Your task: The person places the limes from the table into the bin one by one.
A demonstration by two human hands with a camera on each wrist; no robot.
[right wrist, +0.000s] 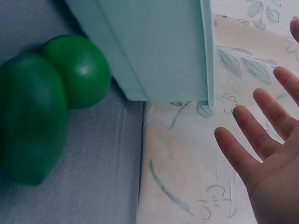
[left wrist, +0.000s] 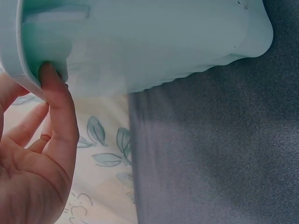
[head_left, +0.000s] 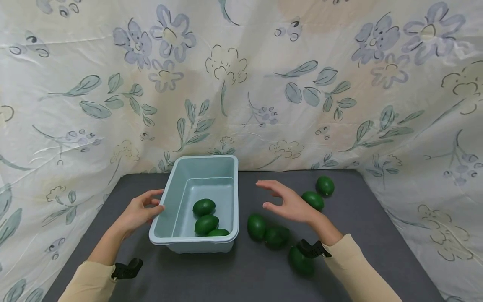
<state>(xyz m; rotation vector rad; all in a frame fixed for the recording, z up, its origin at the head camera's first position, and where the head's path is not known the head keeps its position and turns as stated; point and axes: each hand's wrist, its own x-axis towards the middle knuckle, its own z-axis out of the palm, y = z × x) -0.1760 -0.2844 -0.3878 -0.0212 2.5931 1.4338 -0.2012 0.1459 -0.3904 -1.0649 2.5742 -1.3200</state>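
My left hand (head_left: 137,213) is at the left rim of a pale blue-green plastic bin (head_left: 193,240), pinching it. One fingertip (left wrist: 48,74) is tucked beneath the rim in the left wrist view. Three smooth, dark green oval fruits, lime-like, lie inside towards the bin's near end; the middle one (head_left: 206,225) touches its neighbours. Right of the bin, my right hand (head_left: 288,204) hovers above the table with fingers spread and holds nothing. Below it sit two green fruits side by side, one (head_left: 256,227) close to the bin wall and another (head_left: 277,238).
Another green fruit (head_left: 302,262) lies under the right wrist strap (head_left: 313,248). Farther back on the right are two more, one (head_left: 313,200) partly behind the right hand and one (head_left: 325,186) near the back edge. A floral curtain (head_left: 241,92) rises behind the dark grey table (head_left: 256,277).
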